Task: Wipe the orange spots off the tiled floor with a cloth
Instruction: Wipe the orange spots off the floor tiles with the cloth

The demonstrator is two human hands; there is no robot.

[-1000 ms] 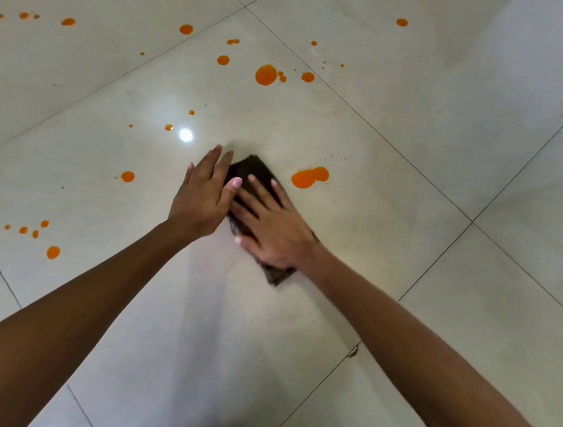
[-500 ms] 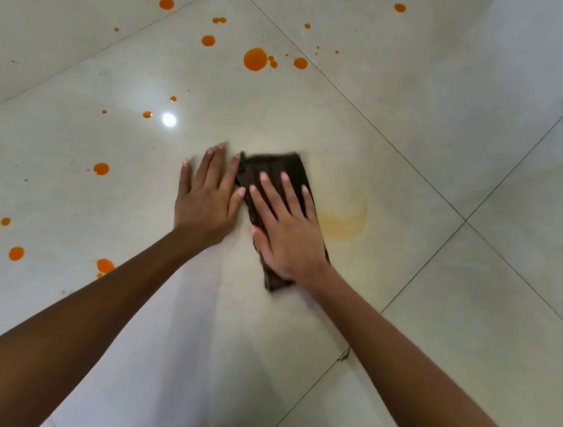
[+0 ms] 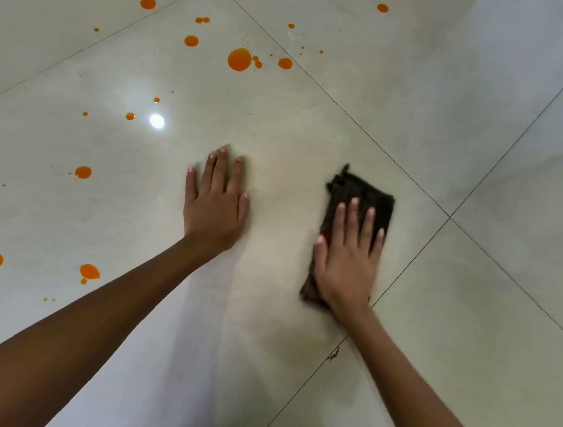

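The right hand lay palm down on a dark brown cloth, its fingers straight and slightly apart, pressing the folded cloth flat against the tiled floor. The cloth showed beyond the fingertips on the far side and in a narrow strip along the left of the palm, and its far left corner was rumpled. It sat on the large central tile, just left of a grout line that ran from near to far. A small dark mark sat on that line nearer the person. The left hand rested palm down on bare tile, well apart from the cloth on its left, with the fingers straight and close together and the thumb out to the right. It touched only the floor. Both forearms reached in from the near edge.

The orange spots lay far and left of the hands, none touching the cloth. The largest one sat far beyond the left hand, with a smaller drop just to its right. A mid-sized spot lay left of the left hand, and a cluster sat at the near left beside that forearm. A lone spot lay at the far right. A bright reflection shone on the tile just far and left of the left fingertips
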